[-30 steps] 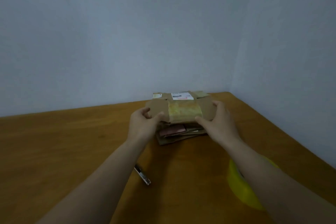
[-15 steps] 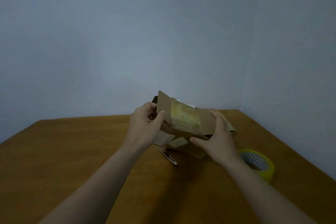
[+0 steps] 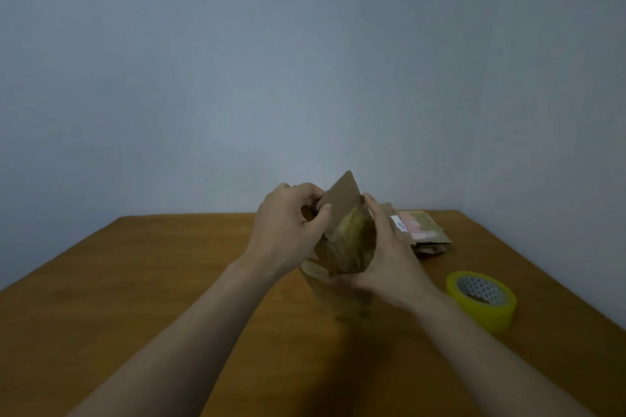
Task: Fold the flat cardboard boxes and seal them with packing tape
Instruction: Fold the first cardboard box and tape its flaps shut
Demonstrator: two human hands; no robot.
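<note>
Above the wooden table (image 3: 162, 298), both hands clamp a flattened cardboard box (image 3: 350, 230) tilted on end. The left hand (image 3: 288, 230) curls round its upper left edge, thumb pinching a flap. The right hand (image 3: 389, 257) grips the right side and lower edge. The box's bottom is dim and blurred. The yellow tape roll (image 3: 487, 315) lies just right. Farther back, the right hand partly hides a pile of flat boxes (image 3: 425, 230).

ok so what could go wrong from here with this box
1. The left hand and right hand hold the cardboard box tilted, one flap sticking up; pushed unevenly, it may open skewed or crease.
2. The old tape patch across its side could resist and tear the cardboard.
3. The tape roll sits between the right forearm and the table edge; a sweep might knock it off.
</note>
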